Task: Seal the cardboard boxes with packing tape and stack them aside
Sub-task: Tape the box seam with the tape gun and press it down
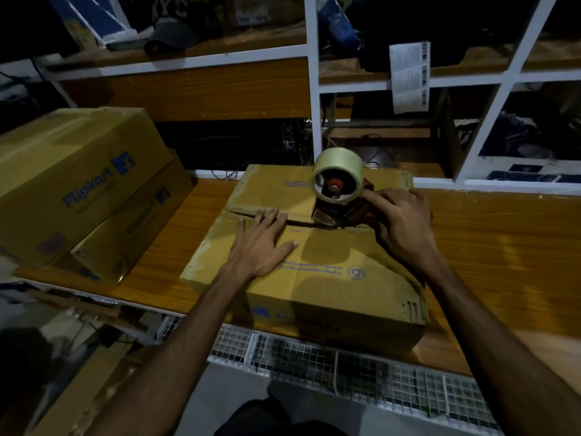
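while the left hand (262, 243) presses spread fingers on the centre box (314, 247), the right hand (399, 221) grips the tape dispenser (338, 190) on its seam; stacked boxes (78, 190) at left read "flipkart".

Bare forearms, no sleeves; dark clothing (276, 416) at bottom edge.

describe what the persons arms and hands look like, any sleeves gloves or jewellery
Both forearms are bare up to the frame's edge, with no sleeves in view. The left hand and right hand wear no gloves. No rings, watch or bands show on the fingers or wrists, though the light is dim.
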